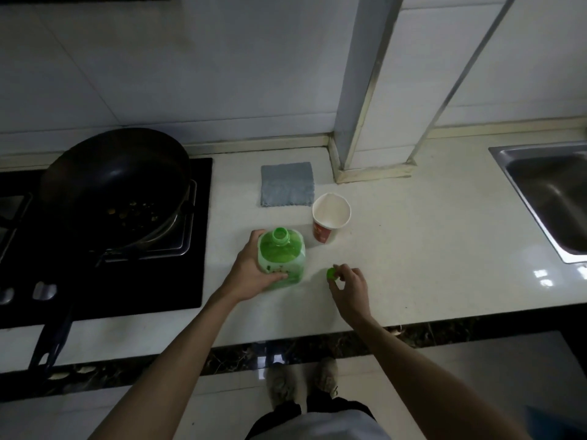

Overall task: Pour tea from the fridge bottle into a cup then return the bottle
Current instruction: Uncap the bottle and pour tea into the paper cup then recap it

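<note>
Nearest me, the right hand (349, 290) pinches a small green cap (331, 273) in its fingers, close to the pale worktop (428, 242). Just left of it, the left hand (249, 269) grips the green bottle (282, 257), fingers curled round its body. The bottle stands upright and uncapped. Just beyond it is a paper cup (331, 215), then a folded grey cloth (287, 184). A dark wok (114, 179) sits far left and a steel sink (552, 192) far right.

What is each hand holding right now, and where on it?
The left hand grips the green bottle round its body; the right hand pinches the green cap between its fingertips.
</note>
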